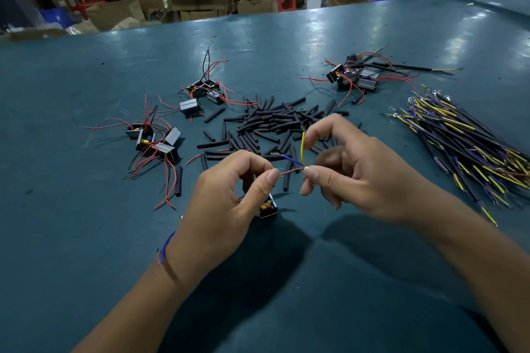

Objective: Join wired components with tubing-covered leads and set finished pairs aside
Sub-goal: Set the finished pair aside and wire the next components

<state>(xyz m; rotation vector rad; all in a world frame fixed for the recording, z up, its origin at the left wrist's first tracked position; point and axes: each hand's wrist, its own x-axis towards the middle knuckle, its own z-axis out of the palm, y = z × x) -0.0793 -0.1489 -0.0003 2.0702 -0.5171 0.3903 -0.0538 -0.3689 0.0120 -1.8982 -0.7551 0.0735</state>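
I pinch the red lead between my left hand and right hand above the tubing pile; twist the bared ends tight, keeping both grips close to the joint.

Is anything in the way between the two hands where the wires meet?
Nothing visible is. The left hand pinches the red wire and the right hand pinches its other end, where the blue wire and yellow wire meet it. Between the fingertips there are only these wires, above the table.

Bare forearms, no sleeves — thin blue cord at left wrist.
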